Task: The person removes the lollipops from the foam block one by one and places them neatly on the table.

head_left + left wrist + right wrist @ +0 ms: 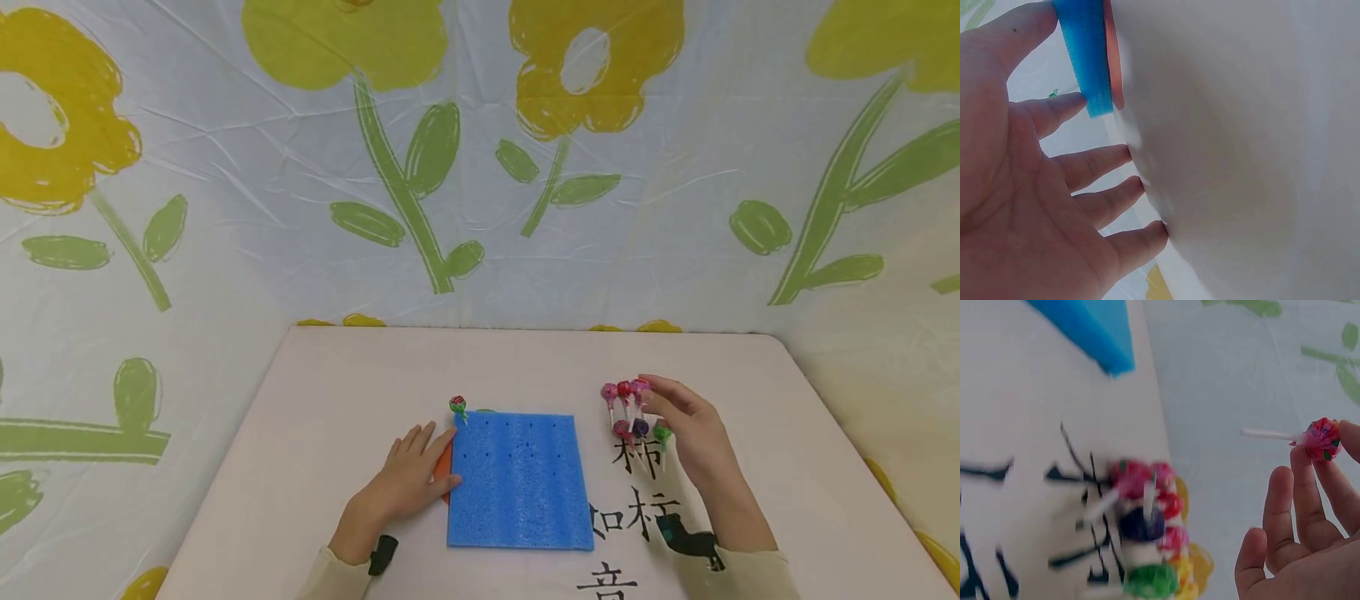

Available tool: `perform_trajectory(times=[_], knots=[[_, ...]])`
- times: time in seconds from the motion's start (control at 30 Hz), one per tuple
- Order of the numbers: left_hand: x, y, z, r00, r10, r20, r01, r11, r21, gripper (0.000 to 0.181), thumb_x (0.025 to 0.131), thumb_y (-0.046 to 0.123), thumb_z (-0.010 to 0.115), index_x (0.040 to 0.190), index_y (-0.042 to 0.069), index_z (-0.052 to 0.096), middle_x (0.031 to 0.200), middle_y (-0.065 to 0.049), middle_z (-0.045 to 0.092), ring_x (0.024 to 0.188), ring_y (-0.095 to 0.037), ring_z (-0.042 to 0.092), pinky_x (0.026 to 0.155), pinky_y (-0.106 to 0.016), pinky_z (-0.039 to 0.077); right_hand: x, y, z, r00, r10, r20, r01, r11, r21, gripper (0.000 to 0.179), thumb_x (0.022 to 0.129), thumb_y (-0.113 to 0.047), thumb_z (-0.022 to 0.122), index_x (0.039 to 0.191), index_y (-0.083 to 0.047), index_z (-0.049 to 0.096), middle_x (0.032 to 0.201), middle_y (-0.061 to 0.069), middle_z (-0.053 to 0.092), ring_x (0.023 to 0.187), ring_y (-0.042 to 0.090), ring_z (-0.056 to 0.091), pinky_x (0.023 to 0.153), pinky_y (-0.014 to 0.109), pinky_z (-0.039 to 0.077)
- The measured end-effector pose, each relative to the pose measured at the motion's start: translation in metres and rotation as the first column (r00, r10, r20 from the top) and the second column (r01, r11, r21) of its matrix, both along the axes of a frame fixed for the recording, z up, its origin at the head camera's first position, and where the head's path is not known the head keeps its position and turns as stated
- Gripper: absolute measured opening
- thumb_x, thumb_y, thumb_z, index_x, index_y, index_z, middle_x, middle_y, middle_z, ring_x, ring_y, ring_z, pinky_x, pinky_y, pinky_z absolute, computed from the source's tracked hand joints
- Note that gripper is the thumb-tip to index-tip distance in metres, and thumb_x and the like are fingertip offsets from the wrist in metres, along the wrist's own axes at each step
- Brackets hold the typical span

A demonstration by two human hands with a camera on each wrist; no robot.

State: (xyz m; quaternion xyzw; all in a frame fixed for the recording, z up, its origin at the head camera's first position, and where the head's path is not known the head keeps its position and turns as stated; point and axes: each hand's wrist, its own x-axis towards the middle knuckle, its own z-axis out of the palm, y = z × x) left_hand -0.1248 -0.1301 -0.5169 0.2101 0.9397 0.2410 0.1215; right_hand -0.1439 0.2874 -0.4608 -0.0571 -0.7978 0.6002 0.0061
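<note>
My right hand (pixel 693 429) holds a pink-wrapped lollipop (pixel 1321 439) by its candy end, with the white stick pointing away from the fingers. Below that hand, several lollipops (pixel 1141 522) in pink, red, purple, green and yellow wrappers lie in a group on the table. At the left edge of a blue foam board (pixel 517 500) with rows of small holes, my left hand (pixel 405 479) is spread. Its thumb and index finger touch the foam, while the other fingertips (pixel 1154 231) rest on the table. A green-and-red lollipop (pixel 457 405) stands at the board's far left corner.
An orange piece (pixel 443 473) shows from under the board's left side. Black Chinese characters (pixel 645 508) mark the pale table (pixel 337 375) right of the board. Behind the table hangs a white cloth (pixel 285 167) printed with yellow flowers.
</note>
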Motion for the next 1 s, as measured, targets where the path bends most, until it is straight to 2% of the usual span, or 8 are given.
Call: perform_trajectory(times=[0.13, 0.3, 0.47, 0.57, 0.77, 0.87, 1.0], knots=[[0.001, 0.000, -0.001, 1.000, -0.001, 0.000, 0.001, 1.000, 0.001, 0.074, 0.098, 0.046, 0.062, 0.158, 0.013, 0.032, 0.159, -0.026, 0.025, 0.145, -0.049, 0.018, 0.111, -0.069, 0.016, 0.005, 0.024, -0.003, 0.997, -0.059, 0.039, 0.058, 0.998, 0.020, 0.057, 0.100, -0.047, 0.057, 0.146, -0.013, 0.053, 0.123, -0.013, 0.060, 0.104, 0.005, 0.059, 0.093, 0.039, 0.038], [0.001, 0.001, 0.000, 1.000, 0.002, 0.008, -0.002, 1.000, 0.004, 0.074, 0.098, 0.046, 0.062, 0.158, 0.013, 0.032, 0.159, -0.026, 0.024, 0.146, -0.049, 0.017, 0.111, -0.069, 0.016, 0.009, 0.052, -0.011, 0.991, -0.103, 0.082, 0.101, 0.994, 0.036, 0.057, 0.099, -0.048, 0.058, 0.144, -0.012, 0.055, 0.117, -0.022, 0.057, 0.099, 0.005, 0.060, 0.088, 0.037, 0.038], [0.001, 0.000, 0.000, 1.000, 0.001, 0.002, -0.001, 1.000, 0.004, 0.074, 0.098, 0.045, 0.062, 0.158, 0.013, 0.032, 0.159, -0.026, 0.024, 0.145, -0.049, 0.018, 0.111, -0.069, 0.016, 0.012, 0.074, -0.025, 0.987, -0.101, 0.124, 0.088, 0.991, 0.102, 0.057, 0.099, -0.047, 0.060, 0.139, -0.007, 0.057, 0.105, -0.029, 0.057, 0.092, 0.001, 0.062, 0.082, 0.035, 0.041], [0.001, 0.000, 0.001, 1.000, 0.000, 0.000, 0.000, 1.000, 0.009, 0.073, 0.099, 0.044, 0.062, 0.158, 0.013, 0.032, 0.159, -0.026, 0.024, 0.145, -0.050, 0.018, 0.111, -0.070, 0.016, 0.012, 0.081, -0.032, 0.984, -0.092, 0.152, 0.073, 0.989, 0.126, 0.058, 0.098, -0.047, 0.061, 0.137, -0.005, 0.057, 0.100, -0.029, 0.061, 0.090, 0.004, 0.062, 0.079, 0.034, 0.042], [0.000, 0.000, 0.001, 1.000, -0.001, -0.002, 0.001, 1.000, 0.021, 0.073, 0.098, 0.044, 0.062, 0.157, 0.012, 0.032, 0.158, -0.027, 0.025, 0.145, -0.050, 0.018, 0.111, -0.070, 0.016, 0.009, 0.085, -0.042, 0.972, -0.091, 0.218, 0.052, 0.983, 0.175, 0.068, 0.096, -0.051, 0.062, 0.140, 0.000, 0.054, 0.102, -0.017, 0.064, 0.093, 0.016, 0.059, 0.081, 0.041, 0.039], [0.001, 0.000, 0.001, 1.000, -0.003, -0.002, 0.003, 1.000, 0.026, 0.073, 0.098, 0.044, 0.062, 0.157, 0.012, 0.033, 0.158, -0.027, 0.025, 0.145, -0.050, 0.018, 0.111, -0.070, 0.016, 0.007, 0.084, -0.045, 0.970, -0.077, 0.229, 0.022, 0.973, 0.232, 0.070, 0.097, -0.052, 0.061, 0.140, 0.002, 0.053, 0.113, -0.001, 0.065, 0.097, 0.022, 0.057, 0.082, 0.042, 0.040], [0.001, 0.000, 0.000, 1.000, -0.005, -0.006, 0.005, 1.000, 0.021, 0.073, 0.098, 0.043, 0.062, 0.157, 0.012, 0.032, 0.158, -0.027, 0.025, 0.145, -0.050, 0.018, 0.111, -0.070, 0.016, 0.004, 0.081, -0.047, 0.973, -0.056, 0.224, -0.015, 0.952, 0.304, 0.068, 0.098, -0.053, 0.059, 0.138, 0.002, 0.055, 0.129, 0.019, 0.060, 0.100, 0.029, 0.056, 0.078, 0.036, 0.043]])
